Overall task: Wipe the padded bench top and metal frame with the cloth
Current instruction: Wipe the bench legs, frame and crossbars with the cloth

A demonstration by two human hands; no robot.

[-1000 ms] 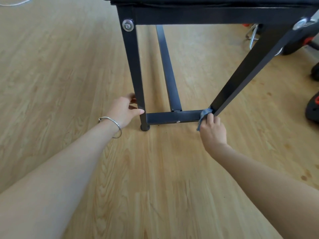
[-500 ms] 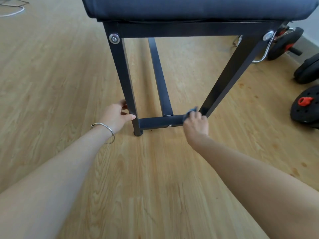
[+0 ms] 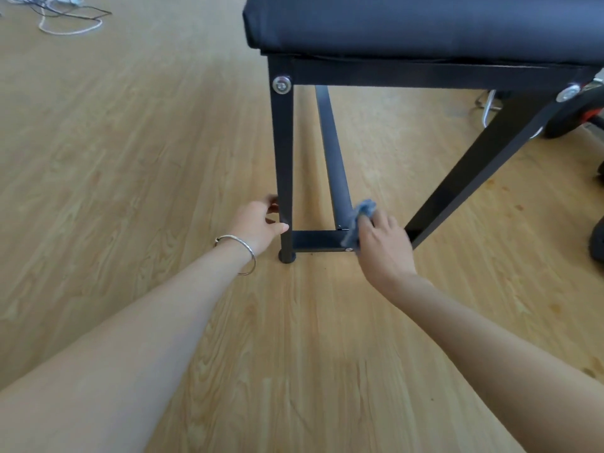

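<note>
At centre frame I see the right hand [image 3: 382,246] bunching the blue-grey cloth [image 3: 361,215] in its fingertips. The cloth pokes out just above and left of the fingers and lies against the lower crossbar [image 3: 313,240], right where the long floor rail [image 3: 333,152] meets it. The left hand [image 3: 258,223], with a bangle [image 3: 243,253] at its wrist, wraps the upright front leg [image 3: 283,158] low down, thumb in front and fingers behind, while the padded bench top [image 3: 425,24] fills the upper right, well above both hands.
</note>
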